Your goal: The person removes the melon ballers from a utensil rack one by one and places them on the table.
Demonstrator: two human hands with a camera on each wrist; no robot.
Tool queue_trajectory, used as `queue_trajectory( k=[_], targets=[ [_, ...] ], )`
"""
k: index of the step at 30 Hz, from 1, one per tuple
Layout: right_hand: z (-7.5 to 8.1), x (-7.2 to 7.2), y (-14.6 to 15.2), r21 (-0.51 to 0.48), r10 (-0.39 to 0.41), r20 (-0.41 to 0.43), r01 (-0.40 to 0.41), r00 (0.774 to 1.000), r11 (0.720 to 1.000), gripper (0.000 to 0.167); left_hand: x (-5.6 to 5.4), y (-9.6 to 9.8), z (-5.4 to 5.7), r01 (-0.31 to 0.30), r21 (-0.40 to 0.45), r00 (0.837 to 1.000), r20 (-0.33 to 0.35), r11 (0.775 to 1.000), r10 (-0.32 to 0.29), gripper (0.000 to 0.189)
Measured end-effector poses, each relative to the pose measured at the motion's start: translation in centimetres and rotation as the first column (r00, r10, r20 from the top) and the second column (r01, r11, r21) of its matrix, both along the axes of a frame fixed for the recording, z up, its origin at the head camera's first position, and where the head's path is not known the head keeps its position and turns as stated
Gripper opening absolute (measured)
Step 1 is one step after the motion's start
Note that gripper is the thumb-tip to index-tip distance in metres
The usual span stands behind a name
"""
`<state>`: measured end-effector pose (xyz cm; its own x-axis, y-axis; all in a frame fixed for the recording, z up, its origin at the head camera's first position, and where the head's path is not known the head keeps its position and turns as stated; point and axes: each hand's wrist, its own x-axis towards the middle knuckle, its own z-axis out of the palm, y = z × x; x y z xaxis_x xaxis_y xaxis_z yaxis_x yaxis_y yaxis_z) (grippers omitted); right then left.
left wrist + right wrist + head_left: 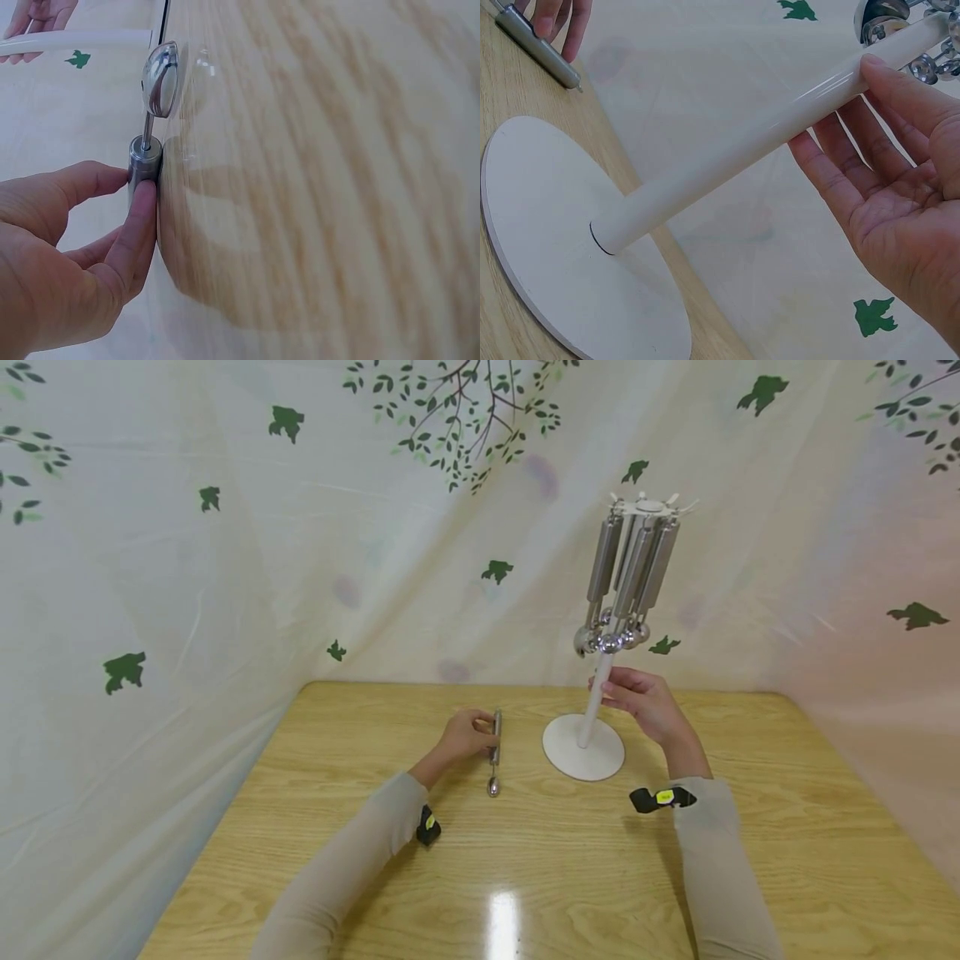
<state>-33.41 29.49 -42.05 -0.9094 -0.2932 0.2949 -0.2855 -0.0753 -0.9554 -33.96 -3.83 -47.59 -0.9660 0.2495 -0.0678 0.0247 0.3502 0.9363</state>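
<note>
Table (pixel 585 860) of pale wood carries, on the right toward the far side, a white stand (pixel 561 752) with a flat round base, its top rack (pixel 649 508) hung with metal utensils (pixel 637 564) whose shiny, rounded ends point down around the pole (pixel 592 712). The right hand (pixel 647 703) grasps that pole below them, between thumb and fingers. Left of the stand, the left hand (pixel 467 737) pinches the handle of a single spoon-like utensil (pixel 495 755) at the table's surface, its bowl end toward the near side.

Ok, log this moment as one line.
left hand: pinches metal scoop | right hand: holds white stand | metal utensils: hanging on stand
</note>
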Motion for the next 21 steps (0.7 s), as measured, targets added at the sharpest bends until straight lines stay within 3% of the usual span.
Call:
queue_trajectory(
  k=[6,11,16,21],
  targets=[
    [-0.2,0.0,0.1,0.0,0.01,-0.004,-0.01,1.0,1.0,0.036,-0.1,-0.3,0.0,0.019,0.008,1.0,0.018,1.0,-0.019,0.043],
    [-0.3,-0.1,0.1,0.016,-0.003,-0.005,0.003,1.0,1.0,0.037,-0.2,-0.6,0.8,0.028,-0.002,1.0,0.001,1.0,-0.028,0.049],
    [-0.3,-0.1,0.1,0.02,-0.001,-0.002,0.001,1.0,1.0,0.037,-0.2,-0.2,2.2,-0.034,0.035,0.999,0.005,0.999,0.033,0.052],
    [-0.2,-0.1,0.2,0.02,0.005,0.001,-0.005,1.0,1.0,0.036,-0.3,0.4,4.7,-0.023,0.106,0.999,-0.046,0.994,0.028,0.051]
  ],
)
